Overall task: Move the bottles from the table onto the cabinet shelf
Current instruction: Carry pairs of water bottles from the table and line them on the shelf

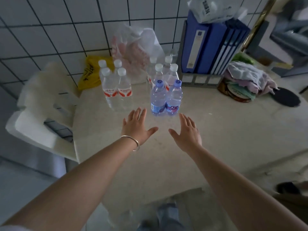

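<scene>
Two blue-tinted bottles [165, 99] with blue caps stand side by side at the middle of the beige table [225, 139]. Behind them stand several clear bottles with white caps [166, 72]. To the left is another group of clear white-capped bottles with red labels [116, 85]. My left hand [137, 126], with a silver bangle on the wrist, hovers open just in front and left of the blue bottles. Just right of them, my right hand [186, 130] is open too. Neither hand touches a bottle. No cabinet shelf is in view.
Blue binders in a grey rack [211, 47] stand at the back right, with a pile of cloths [246, 79] and a black round object [286, 97] beside them. Plastic bags [133, 45] and a yellow bag [90, 72] lie against the tiled wall. A white chair [41, 110] stands left.
</scene>
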